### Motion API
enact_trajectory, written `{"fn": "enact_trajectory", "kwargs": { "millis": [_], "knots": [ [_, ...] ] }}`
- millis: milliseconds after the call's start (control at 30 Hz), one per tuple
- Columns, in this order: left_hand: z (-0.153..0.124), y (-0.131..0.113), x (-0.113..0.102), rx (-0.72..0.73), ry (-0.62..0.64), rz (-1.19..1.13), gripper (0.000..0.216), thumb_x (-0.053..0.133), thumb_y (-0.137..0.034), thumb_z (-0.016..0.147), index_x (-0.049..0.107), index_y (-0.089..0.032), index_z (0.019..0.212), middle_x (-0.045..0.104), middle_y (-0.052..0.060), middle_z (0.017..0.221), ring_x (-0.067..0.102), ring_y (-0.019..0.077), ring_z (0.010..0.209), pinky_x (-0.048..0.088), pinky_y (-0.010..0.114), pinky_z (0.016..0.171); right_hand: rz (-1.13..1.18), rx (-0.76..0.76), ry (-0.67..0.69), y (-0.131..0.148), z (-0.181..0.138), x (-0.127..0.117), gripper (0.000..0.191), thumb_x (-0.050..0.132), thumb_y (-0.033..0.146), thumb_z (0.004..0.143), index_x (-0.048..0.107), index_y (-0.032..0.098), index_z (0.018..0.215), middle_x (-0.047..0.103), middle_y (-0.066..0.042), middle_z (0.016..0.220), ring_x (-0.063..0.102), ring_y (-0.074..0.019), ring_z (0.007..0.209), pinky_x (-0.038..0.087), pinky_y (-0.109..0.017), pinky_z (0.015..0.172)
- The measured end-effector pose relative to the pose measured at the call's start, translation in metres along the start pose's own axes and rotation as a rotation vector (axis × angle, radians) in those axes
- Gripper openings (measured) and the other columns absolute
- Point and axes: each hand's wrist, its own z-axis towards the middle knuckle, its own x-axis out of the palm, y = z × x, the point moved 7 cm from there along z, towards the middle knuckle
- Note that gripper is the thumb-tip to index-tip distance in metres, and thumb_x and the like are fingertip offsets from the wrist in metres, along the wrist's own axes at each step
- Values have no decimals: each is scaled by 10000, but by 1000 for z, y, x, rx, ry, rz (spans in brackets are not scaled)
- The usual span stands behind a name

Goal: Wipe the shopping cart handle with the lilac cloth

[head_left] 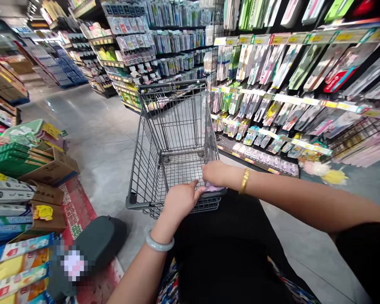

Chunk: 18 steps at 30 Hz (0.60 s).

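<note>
A grey wire shopping cart (174,126) stands right in front of me, and its basket shows bare mesh. Both hands are at the cart's near bar, towards its right end. My right hand (215,173), below a gold bracelet, is closed over a small lilac cloth-like thing (213,188) at the bar. My left hand (182,197), with a pale bangle on its wrist, lies beside it, thumb and forefinger pinching the lilac thing's left edge. The fingers partly hide this thing, so its exact kind is unclear.
Racks of hanging packaged goods (272,76) line the right side. Another shelf unit (126,46) stands beyond the cart. At left are cardboard boxes (49,169) of goods, yellow-blue packets (19,266) and a dark grey object (101,236). Grey tiled floor (98,135) runs left of the cart.
</note>
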Motion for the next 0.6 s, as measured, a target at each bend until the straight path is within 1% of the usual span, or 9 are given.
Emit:
{"fn": "enact_trajectory", "kwargs": {
  "millis": [100,167,200,233,333,400,433,500,600],
  "knots": [
    [3,-1,0,3,21,-2,726,86,-669,926,567,-281,1308,730,100,872,685,266,814,448,321,660,-76,146,-143,-25,19,-14,151,662,154,786,742,160,915,636,-164,1141,586,-303,1053,471,-371,830],
    [4,0,1,-1,27,-1,740,82,-675,922,574,-275,1304,732,105,887,685,266,824,452,324,670,-101,192,-206,-32,22,-20,163,667,164,790,740,157,935,635,-166,1153,573,-317,1072,471,-387,837],
    [4,1,1,-5,28,1,747,81,-678,920,566,-270,1315,732,109,891,685,268,830,454,327,675,-108,181,-184,-30,21,-19,163,678,175,786,741,156,935,644,-163,1142,577,-318,1065,475,-386,829],
    [4,1,1,-11,27,3,756,79,-681,918,549,-263,1337,732,113,893,685,271,834,456,331,679,-112,147,-126,-24,19,-13,167,703,194,771,742,154,928,659,-159,1119,585,-316,1051,481,-381,817],
    [2,2,3,-18,21,5,785,74,-686,915,457,-230,1426,726,121,884,684,278,828,459,338,677,-113,-30,68,2,9,6,194,749,210,731,747,171,920,699,-119,1037,612,-281,1004,486,-339,783],
    [1,2,3,-20,22,6,807,69,-692,911,384,-208,1476,721,119,859,681,279,808,460,341,671,-79,-96,109,10,5,10,220,754,201,722,750,219,940,707,-77,1021,623,-241,969,478,-302,763],
    [0,1,3,-23,25,9,817,68,-695,909,349,-198,1494,718,116,843,680,279,795,461,342,670,-61,-100,100,9,5,9,222,753,205,725,749,236,945,705,-66,1022,626,-229,953,474,-293,755],
    [1,1,2,-34,29,8,828,74,-698,908,288,-183,1520,715,110,817,678,280,776,463,347,675,-51,-51,5,-4,8,1,192,747,237,745,747,227,937,690,-82,1041,618,-241,960,469,-302,758],
    [2,4,3,-47,27,-42,824,112,-693,916,205,-165,1543,724,116,852,685,287,816,473,360,707,-62,104,-271,-32,11,-17,140,679,241,816,729,170,926,644,-144,1085,574,-295,1039,460,-347,798]
  ]
}}
